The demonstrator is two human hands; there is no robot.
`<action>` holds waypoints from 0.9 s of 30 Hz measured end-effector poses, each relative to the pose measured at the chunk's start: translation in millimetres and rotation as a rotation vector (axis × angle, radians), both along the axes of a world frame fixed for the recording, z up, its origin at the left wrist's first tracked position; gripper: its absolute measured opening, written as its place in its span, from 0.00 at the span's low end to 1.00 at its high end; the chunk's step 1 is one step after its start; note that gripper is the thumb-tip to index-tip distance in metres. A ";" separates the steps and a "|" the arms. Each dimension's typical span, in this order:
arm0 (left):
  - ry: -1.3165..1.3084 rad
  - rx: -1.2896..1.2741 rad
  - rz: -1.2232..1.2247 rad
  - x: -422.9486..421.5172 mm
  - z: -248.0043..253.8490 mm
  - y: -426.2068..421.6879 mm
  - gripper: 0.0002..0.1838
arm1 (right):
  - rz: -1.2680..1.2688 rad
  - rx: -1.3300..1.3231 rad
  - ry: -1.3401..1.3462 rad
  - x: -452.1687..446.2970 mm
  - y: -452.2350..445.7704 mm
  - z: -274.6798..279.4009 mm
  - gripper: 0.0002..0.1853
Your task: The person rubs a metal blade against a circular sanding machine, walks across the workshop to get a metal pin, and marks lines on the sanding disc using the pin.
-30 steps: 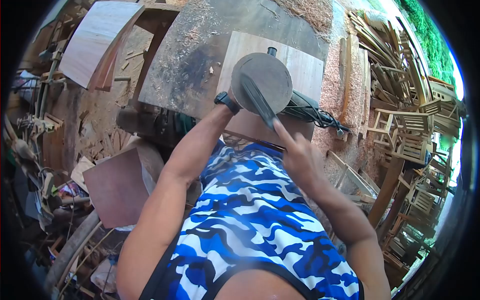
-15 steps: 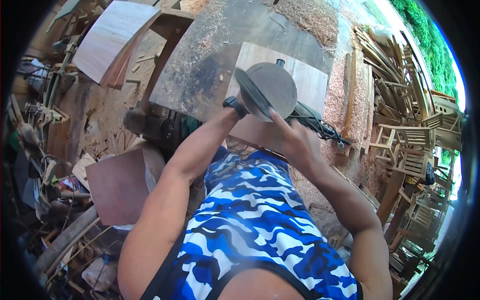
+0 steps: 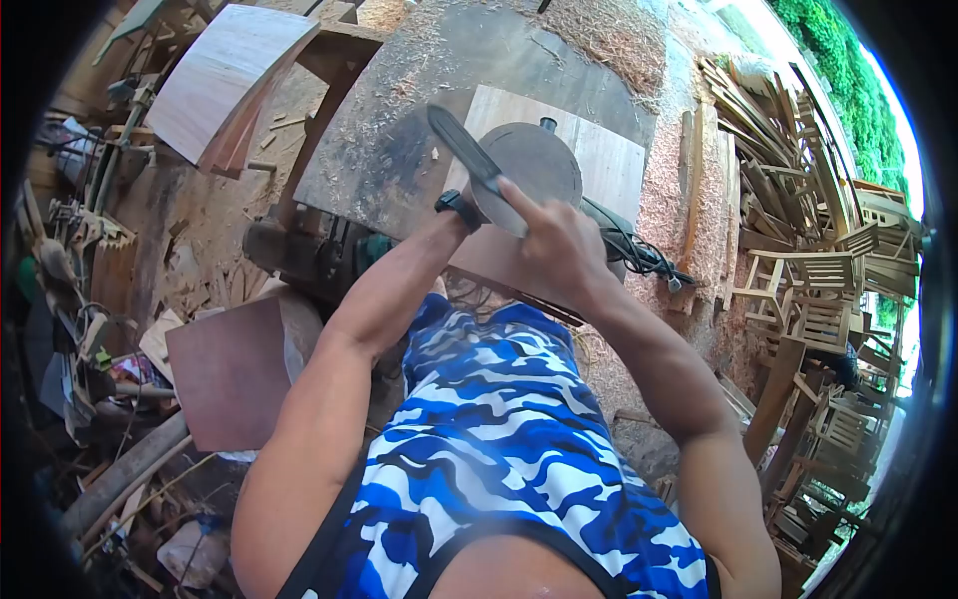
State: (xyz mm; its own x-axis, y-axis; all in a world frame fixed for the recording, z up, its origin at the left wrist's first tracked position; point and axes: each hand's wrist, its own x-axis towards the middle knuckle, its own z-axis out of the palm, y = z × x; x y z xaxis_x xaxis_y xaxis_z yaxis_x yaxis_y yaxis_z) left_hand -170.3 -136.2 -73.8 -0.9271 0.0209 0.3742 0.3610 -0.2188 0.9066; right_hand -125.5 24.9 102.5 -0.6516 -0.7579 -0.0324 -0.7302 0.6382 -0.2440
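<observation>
A round brown disc (image 3: pixel 534 165) with a dark tool body under it is above a pale wooden board (image 3: pixel 611 165). My left hand is hidden behind the disc's left edge; only the wrist with a black watch (image 3: pixel 457 208) shows. My right hand (image 3: pixel 559 240) is closed round the near end of a long dark flat blade-like tool (image 3: pixel 462 143), its index finger stretched along it. The tool slants across the disc's left side, its far tip beyond the rim. Whether it touches the disc is unclear.
Beneath the board lies a dusty worktable (image 3: pixel 369 150) with shavings. A black cable (image 3: pixel 644 258) is coiled right of the disc. Curved panels (image 3: pixel 225 80) stand at the upper left, a reddish panel (image 3: pixel 230 374) at the left. Wooden chair frames (image 3: pixel 823 290) and stacked strips (image 3: pixel 773 150) fill the right.
My right hand has moved left and up with the dark tool, whose tip now reaches farther past the disc's left rim. The left arm has stayed nearly in place.
</observation>
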 end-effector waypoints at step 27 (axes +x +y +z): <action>-0.029 -0.396 0.385 16.9 -68.4 36.2 0.42 | -0.496 0.068 0.006 -16.8 62.4 -9.3 0.35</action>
